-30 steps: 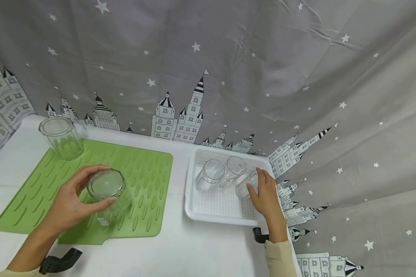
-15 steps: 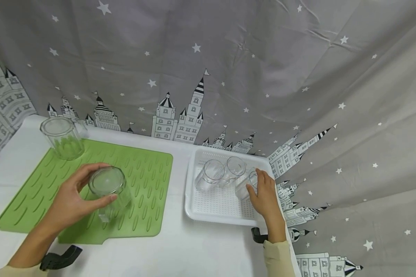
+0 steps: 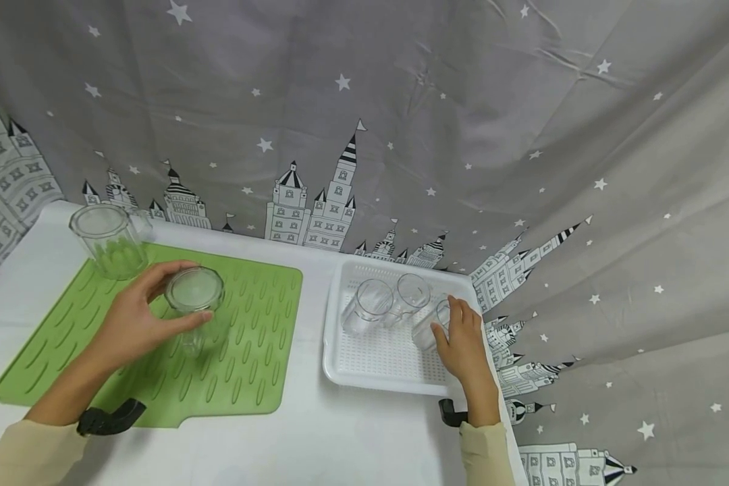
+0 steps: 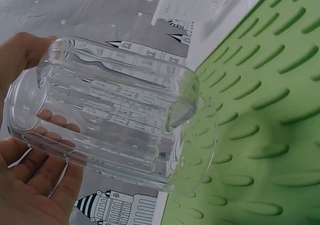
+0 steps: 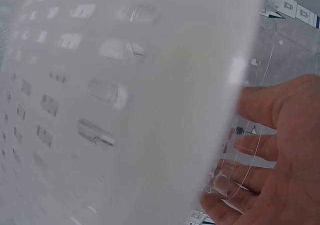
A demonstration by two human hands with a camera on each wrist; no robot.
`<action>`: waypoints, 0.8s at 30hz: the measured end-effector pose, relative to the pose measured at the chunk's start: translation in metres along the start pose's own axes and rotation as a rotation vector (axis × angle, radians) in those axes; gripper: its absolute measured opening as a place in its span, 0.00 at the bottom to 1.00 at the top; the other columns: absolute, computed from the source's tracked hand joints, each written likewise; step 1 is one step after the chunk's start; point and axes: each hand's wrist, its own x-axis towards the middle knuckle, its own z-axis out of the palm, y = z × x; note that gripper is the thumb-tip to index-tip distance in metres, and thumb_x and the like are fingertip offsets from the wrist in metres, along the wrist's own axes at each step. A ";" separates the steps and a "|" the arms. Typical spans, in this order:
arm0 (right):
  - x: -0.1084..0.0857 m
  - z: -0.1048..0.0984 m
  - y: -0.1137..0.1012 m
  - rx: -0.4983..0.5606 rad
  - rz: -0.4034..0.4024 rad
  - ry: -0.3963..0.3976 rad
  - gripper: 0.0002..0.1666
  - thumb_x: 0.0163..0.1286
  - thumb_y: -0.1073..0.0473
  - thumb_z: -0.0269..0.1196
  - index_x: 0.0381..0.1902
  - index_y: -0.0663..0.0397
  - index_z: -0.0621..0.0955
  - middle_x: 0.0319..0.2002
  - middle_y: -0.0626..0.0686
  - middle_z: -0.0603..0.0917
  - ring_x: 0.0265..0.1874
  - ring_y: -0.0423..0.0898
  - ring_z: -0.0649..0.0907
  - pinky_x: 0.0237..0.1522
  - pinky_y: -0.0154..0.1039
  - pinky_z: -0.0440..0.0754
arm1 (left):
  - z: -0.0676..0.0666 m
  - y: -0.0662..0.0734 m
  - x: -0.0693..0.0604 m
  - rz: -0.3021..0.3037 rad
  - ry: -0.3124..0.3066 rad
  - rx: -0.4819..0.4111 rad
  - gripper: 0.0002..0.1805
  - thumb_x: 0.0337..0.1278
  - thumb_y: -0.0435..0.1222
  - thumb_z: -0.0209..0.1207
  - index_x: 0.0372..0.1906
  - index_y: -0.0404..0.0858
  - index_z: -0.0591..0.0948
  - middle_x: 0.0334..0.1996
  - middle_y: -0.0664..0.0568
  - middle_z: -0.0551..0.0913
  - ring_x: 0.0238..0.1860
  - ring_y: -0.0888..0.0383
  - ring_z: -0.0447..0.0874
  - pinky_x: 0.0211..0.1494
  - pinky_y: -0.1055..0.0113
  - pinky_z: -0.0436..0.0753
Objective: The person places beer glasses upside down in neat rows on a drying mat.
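A clear glass mug (image 3: 193, 291), turned bottom up, is gripped near its base by my left hand (image 3: 138, 318) over the green drying mat (image 3: 252, 368). In the left wrist view the mug's handle (image 4: 125, 67) faces the camera and its rim points at the mat; whether they touch I cannot tell. My right hand (image 3: 466, 347) curls round another clear glass (image 3: 424, 333) at the right side of the white perforated basket (image 3: 370, 378). The basket wall hides much of that glass in the right wrist view, where the fingers (image 5: 250, 177) lie against it.
Two more clear glass mugs (image 3: 372, 302) (image 3: 413, 291) stand in the basket, left of my right hand. Another glass mug (image 3: 112, 246) stands at the mat's back left corner. Behind the white-covered table (image 3: 316, 432) hangs a grey curtain (image 3: 413, 135) printed with castles and stars.
My left hand has moved the upturned mug up in the view, away from me, and slightly right over the mat. My right hand has stayed at the glass in the basket.
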 end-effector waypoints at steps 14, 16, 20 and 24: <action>-0.002 -0.002 -0.003 -0.023 0.008 -0.021 0.41 0.81 0.56 0.62 0.82 0.69 0.61 0.78 0.77 0.64 0.78 0.74 0.63 0.80 0.71 0.67 | -0.012 -0.019 0.035 -0.034 -0.028 0.062 0.50 0.49 0.38 0.84 0.79 0.52 0.73 0.69 0.48 0.74 0.74 0.44 0.75 0.64 0.96 0.63; -0.003 -0.003 -0.004 -0.018 0.005 -0.016 0.41 0.80 0.57 0.63 0.81 0.69 0.62 0.77 0.77 0.64 0.78 0.74 0.64 0.79 0.72 0.68 | -0.012 -0.023 0.040 -0.023 -0.015 0.064 0.50 0.49 0.37 0.84 0.79 0.50 0.73 0.67 0.49 0.75 0.71 0.62 0.74 0.64 0.96 0.63; -0.004 -0.003 -0.004 -0.018 0.001 -0.015 0.41 0.81 0.57 0.62 0.81 0.69 0.61 0.77 0.77 0.64 0.78 0.74 0.64 0.79 0.72 0.68 | -0.011 -0.028 0.049 0.007 0.004 0.055 0.49 0.47 0.35 0.84 0.77 0.47 0.75 0.65 0.47 0.76 0.60 0.85 0.66 0.64 0.96 0.64; -0.004 -0.002 -0.004 -0.026 -0.006 -0.012 0.41 0.81 0.57 0.62 0.81 0.70 0.61 0.77 0.77 0.64 0.77 0.75 0.64 0.78 0.72 0.69 | -0.012 -0.033 0.058 0.008 -0.005 0.053 0.48 0.49 0.35 0.83 0.78 0.45 0.75 0.70 0.39 0.76 0.62 0.80 0.68 0.64 0.97 0.63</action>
